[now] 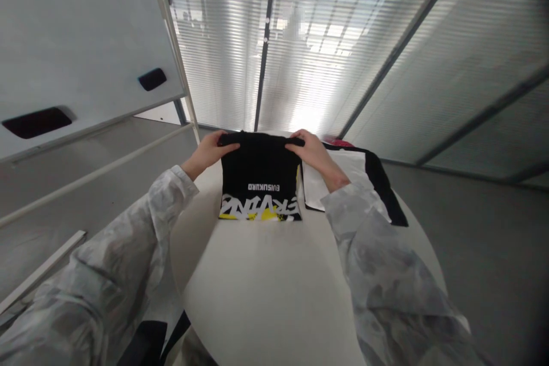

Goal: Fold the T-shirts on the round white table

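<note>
A black folded T-shirt (261, 166) with white and yellow print lies on the white table, its lettering upside down to me. At its far left corner my left hand (210, 153) pinches the cloth between thumb and fingers. My right hand (311, 151) grips the far right corner the same way. The far edge between both hands looks slightly raised and bunched. Just right of the shirt, partly under my right forearm, lies a white rectangular piece (350, 164) on black cloth (380, 177); what kind of thing it is, I cannot make out.
The white table (270, 280) has a rounded outline. A whiteboard (86, 28) on a pale frame, with two dark erasers (152, 79) on it, stands at left. A translucent ribbed partition (309, 57) rises behind the table. Something red (341, 142) shows at the far edge.
</note>
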A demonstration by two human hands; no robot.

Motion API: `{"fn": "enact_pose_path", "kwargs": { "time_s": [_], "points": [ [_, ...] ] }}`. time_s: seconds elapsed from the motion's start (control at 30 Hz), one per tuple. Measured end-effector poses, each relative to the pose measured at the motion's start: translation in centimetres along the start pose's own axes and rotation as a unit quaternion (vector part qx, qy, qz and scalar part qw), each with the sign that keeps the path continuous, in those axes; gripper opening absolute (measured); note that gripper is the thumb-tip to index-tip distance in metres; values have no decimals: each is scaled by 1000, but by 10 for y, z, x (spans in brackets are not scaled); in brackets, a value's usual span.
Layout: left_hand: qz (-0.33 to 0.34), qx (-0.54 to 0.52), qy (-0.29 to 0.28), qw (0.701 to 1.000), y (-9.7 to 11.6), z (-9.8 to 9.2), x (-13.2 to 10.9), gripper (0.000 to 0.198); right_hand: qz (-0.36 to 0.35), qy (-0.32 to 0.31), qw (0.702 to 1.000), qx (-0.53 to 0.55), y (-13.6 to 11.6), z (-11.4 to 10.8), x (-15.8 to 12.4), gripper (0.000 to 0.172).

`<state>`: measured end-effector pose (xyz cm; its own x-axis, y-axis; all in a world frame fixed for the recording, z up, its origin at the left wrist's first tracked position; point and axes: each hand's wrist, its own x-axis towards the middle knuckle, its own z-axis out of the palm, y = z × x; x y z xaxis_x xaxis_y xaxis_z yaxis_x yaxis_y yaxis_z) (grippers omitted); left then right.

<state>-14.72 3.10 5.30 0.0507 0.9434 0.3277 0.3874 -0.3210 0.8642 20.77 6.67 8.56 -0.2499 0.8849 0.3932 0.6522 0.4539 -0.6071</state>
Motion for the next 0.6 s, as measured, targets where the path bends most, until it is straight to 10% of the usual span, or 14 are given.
{"fn": "enact_pose_path", "kwargs": {
  "time_s": [0.13, 0.27, 0.43, 0.6],
  "points": [
    [114, -22, 45, 992, 61, -25, 11, 51, -142, 122, 980, 64, -38, -47, -6, 37],
    [164, 13, -26, 986, 96, -44, -26, 50, -173, 132, 975, 42, -60, -69, -63, 42],
    [177, 123, -254, 943, 69, -25, -118, 20, -167, -65, 984, -23, -28, -37, -178, 48],
    [181, 156, -361, 902, 37, 2, -201, 17, -168, -201, 964, -39, -4, -7, -268, 40]
  ]
}}
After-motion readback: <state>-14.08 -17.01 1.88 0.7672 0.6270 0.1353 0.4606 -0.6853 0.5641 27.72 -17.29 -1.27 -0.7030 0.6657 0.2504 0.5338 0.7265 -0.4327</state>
